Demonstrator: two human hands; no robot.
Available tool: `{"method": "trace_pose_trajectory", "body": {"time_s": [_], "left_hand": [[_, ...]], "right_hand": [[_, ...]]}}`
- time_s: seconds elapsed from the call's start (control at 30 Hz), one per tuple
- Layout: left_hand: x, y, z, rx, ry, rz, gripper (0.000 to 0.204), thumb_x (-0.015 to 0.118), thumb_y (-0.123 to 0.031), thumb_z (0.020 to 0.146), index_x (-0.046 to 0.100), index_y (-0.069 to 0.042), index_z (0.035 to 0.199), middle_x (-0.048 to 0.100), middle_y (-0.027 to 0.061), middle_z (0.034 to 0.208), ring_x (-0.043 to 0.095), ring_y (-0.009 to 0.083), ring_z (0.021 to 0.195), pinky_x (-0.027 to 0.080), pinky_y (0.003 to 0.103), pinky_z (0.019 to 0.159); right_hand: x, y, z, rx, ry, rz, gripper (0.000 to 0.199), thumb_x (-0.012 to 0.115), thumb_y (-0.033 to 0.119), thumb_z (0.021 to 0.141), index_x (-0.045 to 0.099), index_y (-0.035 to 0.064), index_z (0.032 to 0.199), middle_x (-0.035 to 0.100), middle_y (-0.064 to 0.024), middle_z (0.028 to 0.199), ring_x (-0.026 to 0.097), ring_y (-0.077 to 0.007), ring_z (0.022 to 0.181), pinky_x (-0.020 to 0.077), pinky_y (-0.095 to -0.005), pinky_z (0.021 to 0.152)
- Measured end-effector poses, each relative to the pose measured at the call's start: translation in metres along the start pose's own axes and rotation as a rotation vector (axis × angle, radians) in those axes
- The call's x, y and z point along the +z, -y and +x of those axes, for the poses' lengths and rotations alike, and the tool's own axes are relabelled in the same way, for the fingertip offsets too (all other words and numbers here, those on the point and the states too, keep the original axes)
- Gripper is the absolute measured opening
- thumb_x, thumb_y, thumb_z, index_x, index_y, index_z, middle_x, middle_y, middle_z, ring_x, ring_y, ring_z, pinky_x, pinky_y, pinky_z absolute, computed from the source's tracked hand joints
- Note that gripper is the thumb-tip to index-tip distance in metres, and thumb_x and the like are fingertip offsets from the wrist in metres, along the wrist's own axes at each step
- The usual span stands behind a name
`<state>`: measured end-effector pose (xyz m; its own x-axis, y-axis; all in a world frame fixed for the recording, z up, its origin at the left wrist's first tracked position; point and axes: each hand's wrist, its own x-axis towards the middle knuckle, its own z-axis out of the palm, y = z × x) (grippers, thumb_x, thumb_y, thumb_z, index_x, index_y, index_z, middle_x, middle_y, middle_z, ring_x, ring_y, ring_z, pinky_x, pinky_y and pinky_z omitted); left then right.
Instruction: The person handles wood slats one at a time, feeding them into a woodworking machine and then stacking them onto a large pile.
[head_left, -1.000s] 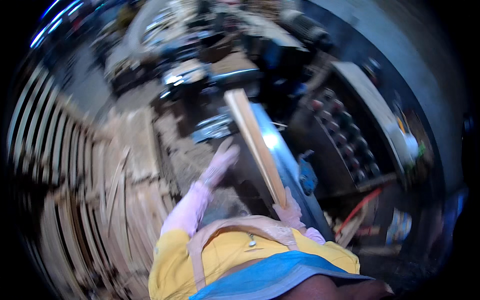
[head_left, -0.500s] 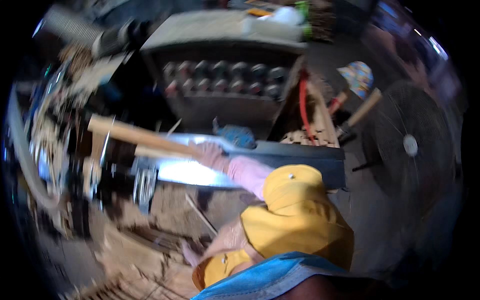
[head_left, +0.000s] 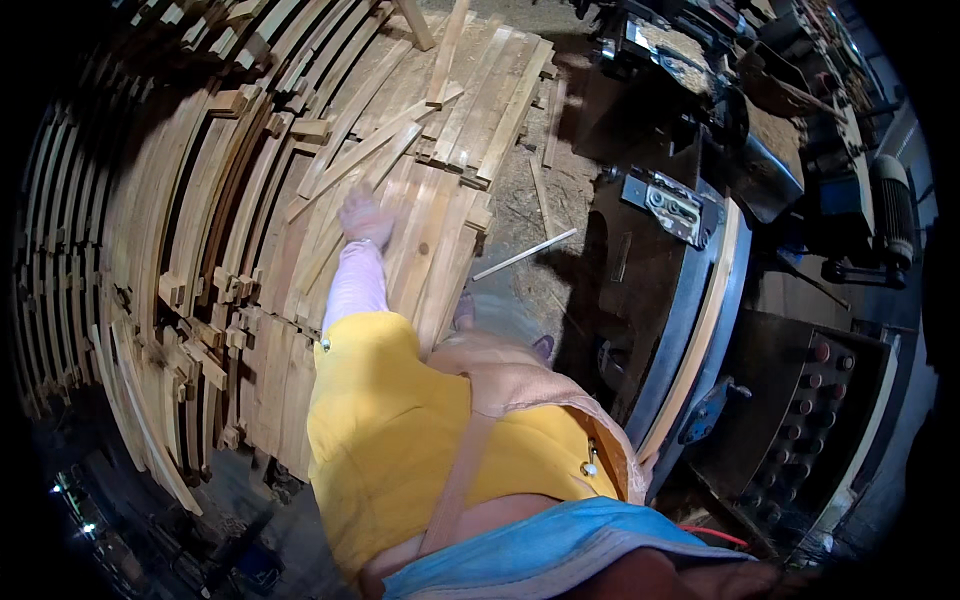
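Note:
My left hand [head_left: 366, 218], in a pink sleeve under a yellow cover, reaches over a stack of wooden boards [head_left: 425, 235]. Its fingers look stretched out, though blurred, with nothing seen in them. Several loose wood strips [head_left: 375, 135] lie crosswise on the boards just past the hand. At my right, a long pale wood strip [head_left: 700, 340] lies lengthwise on the metal machine table [head_left: 668, 370]. Beside its near end a sliver of my right hand [head_left: 649, 468] shows; my clothing hides the rest, so its grip cannot be made out.
Stacks of curved wooden pieces [head_left: 185, 200] fill the left side. A metal clamp-like fitting [head_left: 668, 208] sits at the far end of the machine table. A control panel with rows of buttons [head_left: 800, 420] stands at the right. A thin stick [head_left: 525, 254] lies on the dusty floor.
My view has swung left from the machine toward the board stack. My right hand was on the strip over the machine table; my left hand now appears above the boards.

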<state>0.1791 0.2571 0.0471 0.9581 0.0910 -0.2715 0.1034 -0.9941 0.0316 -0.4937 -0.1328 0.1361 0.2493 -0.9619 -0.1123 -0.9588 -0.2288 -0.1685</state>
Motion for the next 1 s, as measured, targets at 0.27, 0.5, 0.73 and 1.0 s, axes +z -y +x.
{"method": "trace_pose_trajectory", "body": {"time_s": [0.27,0.5,0.73,1.0], "left_hand": [[0.009,0.049,0.029,0.047,0.060,0.057,0.072,0.059,-0.055,0.093,0.046,-0.015,0.152,0.055,0.0160,0.148,0.051,0.0348,0.138,0.034,0.048,0.118],[0.017,0.026,0.038,0.353,-0.155,-0.285,0.049,0.063,-0.032,0.092,0.063,-0.006,0.133,0.065,0.0185,0.131,0.059,0.0343,0.126,0.043,0.044,0.112],[-0.061,-0.162,-0.040,0.582,0.278,-1.281,0.034,0.055,-0.027,0.104,0.066,-0.003,0.124,0.069,0.0130,0.113,0.066,0.0256,0.106,0.053,0.036,0.094],[-0.069,-0.270,0.037,0.622,0.034,-0.960,0.072,0.064,-0.051,0.094,0.054,0.000,0.143,0.060,0.0231,0.142,0.060,0.0412,0.126,0.048,0.045,0.108]], "right_hand": [[0.016,0.005,0.020,0.350,-0.030,-0.010,0.062,0.060,0.040,0.100,0.049,0.0113,0.154,0.056,-0.0296,0.142,0.055,-0.0429,0.129,0.0445,-0.0501,0.108],[-0.001,0.231,0.147,-0.038,-0.251,0.269,0.056,0.065,0.015,0.097,0.049,-0.0079,0.146,0.060,-0.0289,0.138,0.058,-0.0423,0.128,0.0427,-0.0430,0.113],[0.023,0.428,0.104,-0.550,0.426,0.722,0.064,0.067,0.017,0.096,0.044,-0.0028,0.152,0.064,-0.0206,0.138,0.064,-0.0268,0.124,0.0477,-0.0343,0.106],[0.005,0.448,0.105,-0.405,0.538,0.883,0.079,0.084,0.020,0.085,0.046,-0.0027,0.149,0.060,-0.0142,0.138,0.058,-0.0220,0.123,0.0466,-0.0345,0.106]]}}
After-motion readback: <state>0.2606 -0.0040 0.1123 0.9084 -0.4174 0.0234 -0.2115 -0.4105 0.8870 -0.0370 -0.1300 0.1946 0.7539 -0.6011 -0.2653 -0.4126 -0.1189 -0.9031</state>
